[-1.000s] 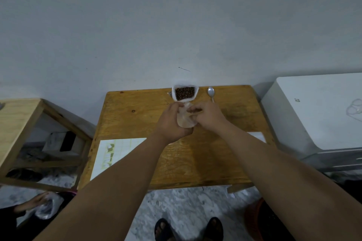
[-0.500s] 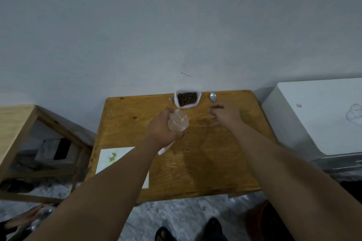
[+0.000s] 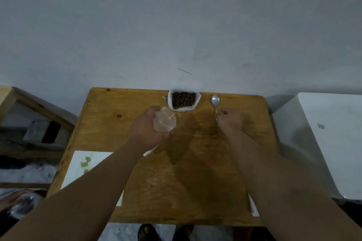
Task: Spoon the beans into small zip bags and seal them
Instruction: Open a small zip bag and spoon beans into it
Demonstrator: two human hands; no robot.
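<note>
A white bag of dark brown beans [image 3: 183,100] stands open at the far edge of the wooden table [image 3: 195,172]. My left hand [image 3: 148,129] holds a small clear zip bag [image 3: 165,121] with its mouth spread open, just in front and left of the beans. A metal spoon [image 3: 215,101] lies to the right of the beans, bowl toward the wall. My right hand [image 3: 230,120] is closed around the spoon's handle, which its fingers mostly hide.
A white sheet with green marks [image 3: 88,164] lies at the table's near left corner. A white appliance [image 3: 329,139] stands to the right, a wooden shelf [image 3: 29,107] to the left. The wall rises right behind the table. My feet [image 3: 164,233] show below the near edge.
My right hand let go of the zip bag, moved right and closed on the spoon's handle. My left hand kept the bag and turned its open mouth up.
</note>
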